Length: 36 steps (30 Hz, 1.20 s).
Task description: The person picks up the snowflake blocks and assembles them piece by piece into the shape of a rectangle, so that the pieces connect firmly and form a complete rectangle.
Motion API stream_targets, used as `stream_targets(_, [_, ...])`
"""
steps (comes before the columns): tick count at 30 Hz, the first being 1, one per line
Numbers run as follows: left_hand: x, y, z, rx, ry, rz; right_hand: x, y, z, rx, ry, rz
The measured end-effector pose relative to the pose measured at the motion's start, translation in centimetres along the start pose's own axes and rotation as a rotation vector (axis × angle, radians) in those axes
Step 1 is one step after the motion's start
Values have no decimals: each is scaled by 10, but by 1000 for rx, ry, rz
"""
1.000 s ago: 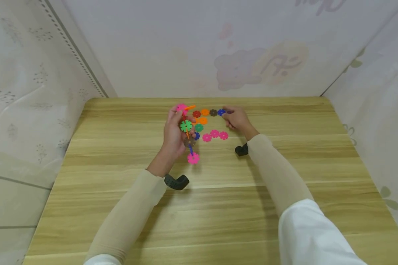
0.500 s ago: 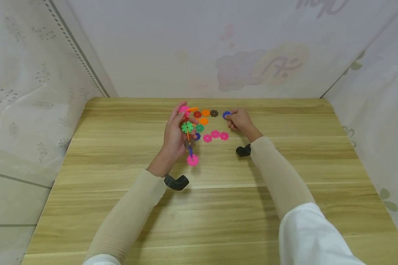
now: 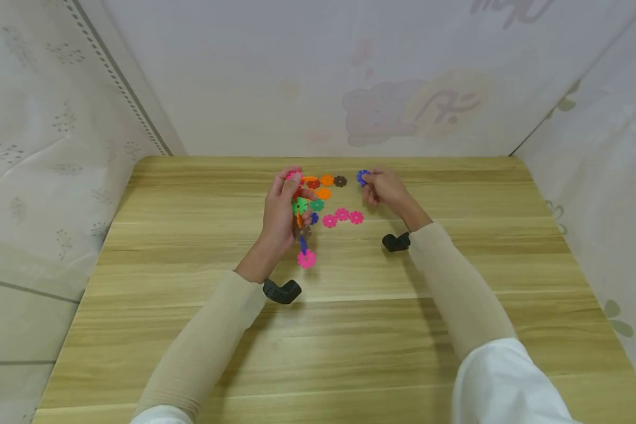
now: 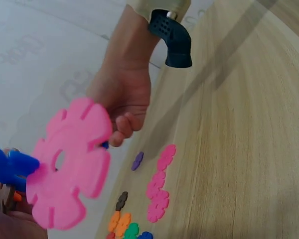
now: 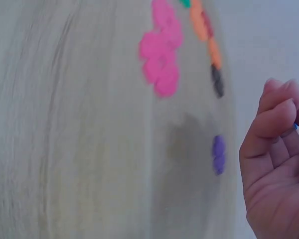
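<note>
My left hand (image 3: 278, 221) grips a chain of interlocked notched plastic discs above the table. Along it are a light green disc (image 3: 299, 206), a blue disc (image 4: 12, 167) seen edge-on and, at the lower end, a pink disc (image 4: 72, 164). Fingers hide parts of the chain. Farther right, my right hand (image 3: 389, 191) pinches a single blue disc (image 3: 363, 177) between thumb and fingers, raised off the table. In the right wrist view, that disc is almost wholly covered by the fingers. Below this hand lies a purple disc (image 5: 219, 154).
Three pink discs (image 3: 342, 215) lie in a row on the wooden table (image 3: 350, 353). Between the hands are an orange disc (image 3: 327, 180), a brown disc (image 3: 340, 181), a dark green disc (image 3: 317, 205) and others. A patterned wall sheet (image 3: 275, 76) rises behind the table's far edge.
My right hand has picked the blue disc up from beside the brown one, moving it right and upward. The left hand has stayed in place, its chain tilting slightly.
</note>
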State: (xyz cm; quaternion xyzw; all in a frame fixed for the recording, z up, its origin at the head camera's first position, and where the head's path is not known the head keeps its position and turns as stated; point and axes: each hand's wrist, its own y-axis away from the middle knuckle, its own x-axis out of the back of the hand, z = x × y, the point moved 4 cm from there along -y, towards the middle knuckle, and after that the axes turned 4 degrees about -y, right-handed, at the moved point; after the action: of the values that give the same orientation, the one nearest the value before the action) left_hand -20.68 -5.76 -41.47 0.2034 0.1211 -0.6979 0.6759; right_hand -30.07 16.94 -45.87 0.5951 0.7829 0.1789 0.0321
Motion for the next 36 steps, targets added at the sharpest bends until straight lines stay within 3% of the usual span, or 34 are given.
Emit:
stream_targets(9, [0, -1, -1, -32, -49, 22, -19, 25, -33, 78, -68, -47])
stream_targets(19, [-3, -1, -3, -24, -143, -13, -41, 53, -58, 112, -75, -128])
stream_targets(30, [-7, 0, -4, -39, -207, -56, -63, 63, -70, 154, -65, -194])
stream_targets(36, [-9, -1, -5, -27, -220, -79, -65, 62, -72, 152, -43, -205])
